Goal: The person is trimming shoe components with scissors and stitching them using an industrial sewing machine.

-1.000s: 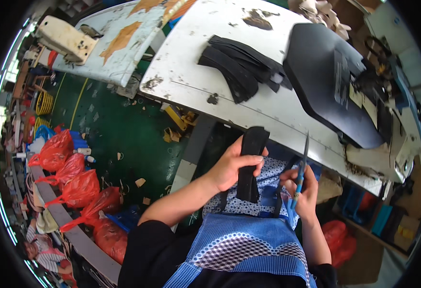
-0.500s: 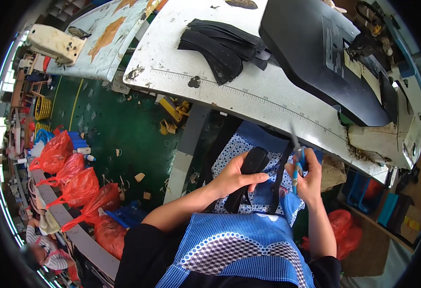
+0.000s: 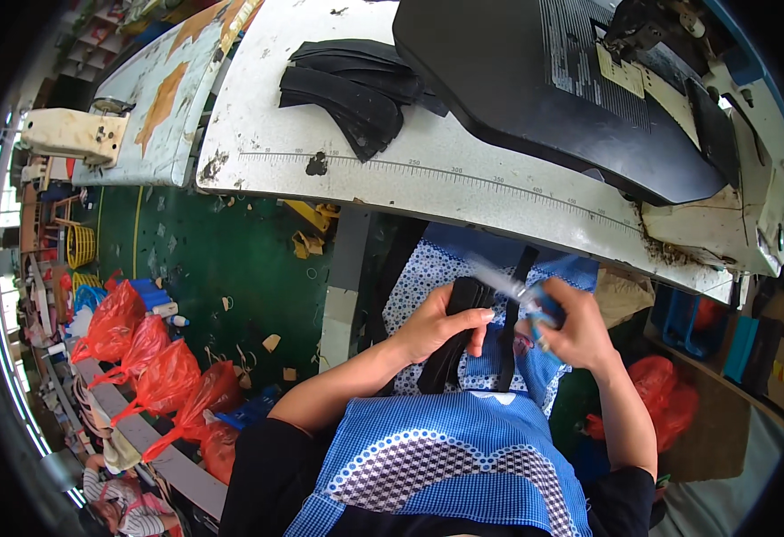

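The left hand [image 3: 436, 327] grips one bundle of black strips [image 3: 453, 345], fingers curled over its upper end; the bundle hangs down across the lap on a blue dotted apron [image 3: 463, 447]. The right hand [image 3: 580, 336], at 3 o'clock from the left hand and just beside it, is closed on one pair of blue-handled scissors [image 3: 521, 295] (blades blurred, pointing toward 10 o'clock). One separate black strip [image 3: 510, 322] runs upright between the two hands. At 12 o'clock from the hands lies the white bench [image 3: 463, 179], carrying one fanned stack of black cut pieces [image 3: 351, 89] and one large black panel [image 3: 535, 80]. At 9 o'clock, on the green floor [image 3: 222, 259], stand four red plastic bags [image 3: 155, 367] in a row.
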`<action>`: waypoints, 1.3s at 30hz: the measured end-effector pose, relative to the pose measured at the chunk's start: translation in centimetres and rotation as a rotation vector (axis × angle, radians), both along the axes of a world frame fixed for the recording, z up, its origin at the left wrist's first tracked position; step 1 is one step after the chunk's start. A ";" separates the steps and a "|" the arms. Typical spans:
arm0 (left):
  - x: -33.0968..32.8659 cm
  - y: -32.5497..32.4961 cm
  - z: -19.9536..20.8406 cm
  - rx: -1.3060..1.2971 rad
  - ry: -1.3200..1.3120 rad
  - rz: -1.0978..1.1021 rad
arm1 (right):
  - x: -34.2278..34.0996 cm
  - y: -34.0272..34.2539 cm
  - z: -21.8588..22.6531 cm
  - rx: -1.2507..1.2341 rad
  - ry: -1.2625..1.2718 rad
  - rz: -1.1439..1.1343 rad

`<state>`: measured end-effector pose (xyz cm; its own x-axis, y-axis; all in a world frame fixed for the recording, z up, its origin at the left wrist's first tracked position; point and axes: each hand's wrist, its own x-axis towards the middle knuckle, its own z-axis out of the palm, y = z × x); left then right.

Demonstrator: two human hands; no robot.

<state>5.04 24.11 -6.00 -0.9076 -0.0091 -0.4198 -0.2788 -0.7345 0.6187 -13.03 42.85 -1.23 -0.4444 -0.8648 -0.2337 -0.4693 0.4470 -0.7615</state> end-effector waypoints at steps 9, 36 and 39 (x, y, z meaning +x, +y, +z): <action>0.4 0.4 -0.3 -0.014 -0.012 0.007 | 1.7 0.8 -0.7 -0.015 -0.161 -0.178; 2.3 0.6 1.8 -0.268 0.159 0.173 | 7.5 1.9 -0.4 -0.032 -0.164 -0.306; 2.4 0.5 1.8 -0.278 0.173 0.158 | 7.6 1.7 0.1 -0.038 -0.182 -0.243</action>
